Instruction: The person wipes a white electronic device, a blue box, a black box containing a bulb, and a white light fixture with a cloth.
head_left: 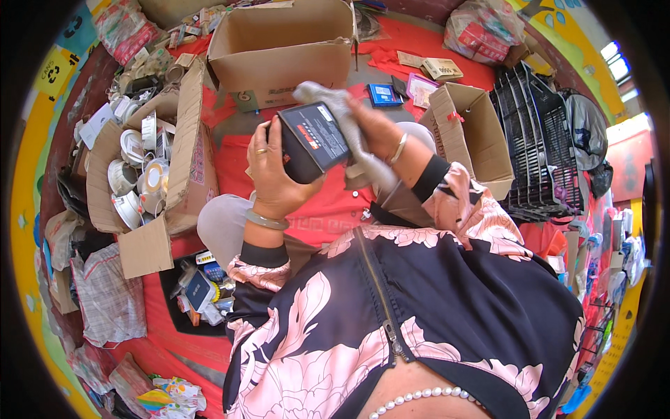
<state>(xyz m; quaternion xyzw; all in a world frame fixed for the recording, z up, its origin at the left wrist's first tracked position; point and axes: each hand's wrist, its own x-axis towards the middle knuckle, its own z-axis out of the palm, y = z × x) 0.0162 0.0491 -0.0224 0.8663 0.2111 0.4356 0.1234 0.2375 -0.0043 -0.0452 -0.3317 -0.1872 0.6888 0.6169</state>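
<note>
A black box [299, 152] with a printed label on one face is tilted in front of me. My left hand [279, 164] is closed round its left side, with a ring on one finger and a bangle at the wrist. On the box's right side, my right hand [377, 129] presses a grey cloth [328, 98] against it. The cloth drapes over the box's far edge and hangs down along its right side. Some of the right hand's fingers are blurred or hidden behind the cloth.
At left stands an open carton [105, 199] full of white round lamp fittings [132, 146]. A larger carton [279, 52] is at the back, a smaller one [488, 133] at right beside black plastic crates [537, 140]. A black tray [178, 307] of small items lies near my left knee.
</note>
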